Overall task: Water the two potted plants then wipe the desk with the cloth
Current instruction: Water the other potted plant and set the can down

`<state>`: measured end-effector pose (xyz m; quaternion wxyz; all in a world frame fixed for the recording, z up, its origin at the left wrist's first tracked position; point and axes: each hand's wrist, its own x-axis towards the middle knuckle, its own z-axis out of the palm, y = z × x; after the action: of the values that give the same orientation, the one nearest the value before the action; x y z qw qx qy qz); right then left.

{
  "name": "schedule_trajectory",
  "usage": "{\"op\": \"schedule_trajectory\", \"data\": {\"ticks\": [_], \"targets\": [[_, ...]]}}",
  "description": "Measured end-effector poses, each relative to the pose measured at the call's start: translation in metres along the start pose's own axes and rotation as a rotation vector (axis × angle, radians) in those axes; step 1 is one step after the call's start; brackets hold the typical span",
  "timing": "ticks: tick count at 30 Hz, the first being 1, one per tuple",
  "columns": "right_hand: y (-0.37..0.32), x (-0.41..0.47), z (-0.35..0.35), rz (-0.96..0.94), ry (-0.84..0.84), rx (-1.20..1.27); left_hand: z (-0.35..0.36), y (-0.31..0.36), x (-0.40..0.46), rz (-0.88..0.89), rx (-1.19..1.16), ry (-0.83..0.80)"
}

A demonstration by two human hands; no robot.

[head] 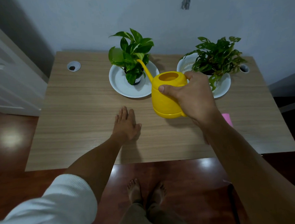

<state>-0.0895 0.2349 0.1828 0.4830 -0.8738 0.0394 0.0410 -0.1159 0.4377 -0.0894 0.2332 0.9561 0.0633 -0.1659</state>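
Note:
My right hand (191, 94) is shut on the handle of a yellow watering can (166, 100), held just above the wooden desk (79, 114). Its long spout points up and left into the leaves of the left potted plant (131, 50), a broad-leaved one in a dark pot on a white saucer (120, 82). The right potted plant (217, 56), with holed leaves, stands on another white saucer (221, 86) just behind my right hand. My left hand (127, 124) lies flat on the desk, fingers together, holding nothing. A pink cloth (227, 118) peeks out from behind my right forearm.
Two round cable holes sit in the desk, one at the back left (73, 66) and one at the back right (244, 68). A grey wall rises right behind the desk. A white door (8, 75) is on the left. My bare feet (145, 189) stand on a reddish floor.

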Motion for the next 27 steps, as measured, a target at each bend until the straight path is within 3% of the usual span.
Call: {"op": "schedule_trajectory", "data": {"ticks": [27], "targets": [[0.006, 0.018, 0.012, 0.059, -0.012, -0.038, 0.0, 0.0, 0.001, -0.006, 0.0, -0.018]]}}
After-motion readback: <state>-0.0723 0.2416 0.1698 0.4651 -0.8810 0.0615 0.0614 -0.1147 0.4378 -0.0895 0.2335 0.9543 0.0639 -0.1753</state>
